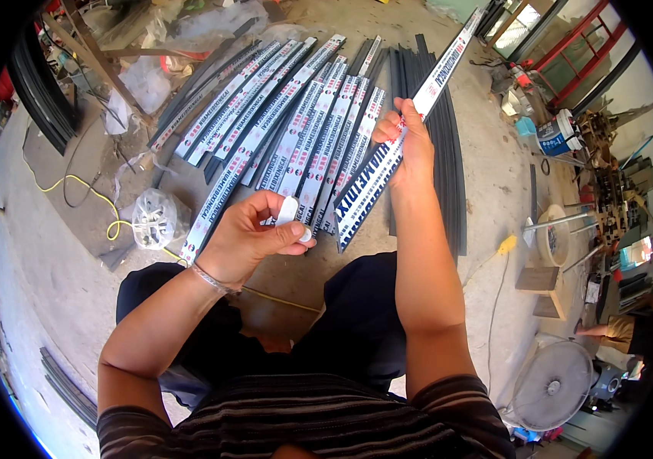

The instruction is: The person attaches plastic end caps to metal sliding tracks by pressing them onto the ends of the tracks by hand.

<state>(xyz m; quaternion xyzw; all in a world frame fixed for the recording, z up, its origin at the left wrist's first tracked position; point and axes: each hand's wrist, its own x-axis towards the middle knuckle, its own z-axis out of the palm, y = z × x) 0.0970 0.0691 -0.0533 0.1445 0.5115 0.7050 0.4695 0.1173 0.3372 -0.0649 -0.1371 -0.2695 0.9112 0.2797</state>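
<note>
**Strip in the right hand, small piece in the left**

I have my right hand (411,149) clamped around a long film-covered strip (367,187), slanting away to the far right. My left hand (254,231) pinches a small white piece (287,209) near the strip's close end. More strips (254,141) lie on the floor (495,183); a fan (553,387) stands toward its right edge.
</note>
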